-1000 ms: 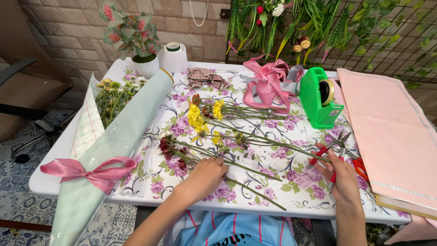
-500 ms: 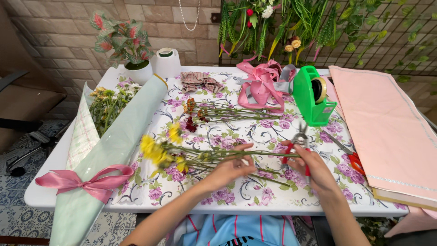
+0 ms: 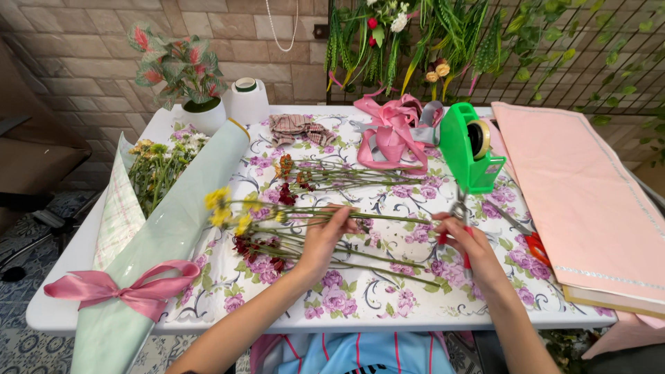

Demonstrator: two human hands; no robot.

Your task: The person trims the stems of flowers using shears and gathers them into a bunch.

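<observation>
Floral tablecloth (image 3: 360, 305) under wrapped bouquet (image 3: 149, 228), left hand (image 3: 325, 239) on yellow flower stems (image 3: 312, 216).

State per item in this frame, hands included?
left hand: closed around yellow flower stems, lifted off the table
right hand: gripping red-handled scissors, blades up by the stem ends
wrapped bouquet: lying flat, pink bow tied
green tape dispenser: upright, roll loaded
second scissors: lying on table
</observation>
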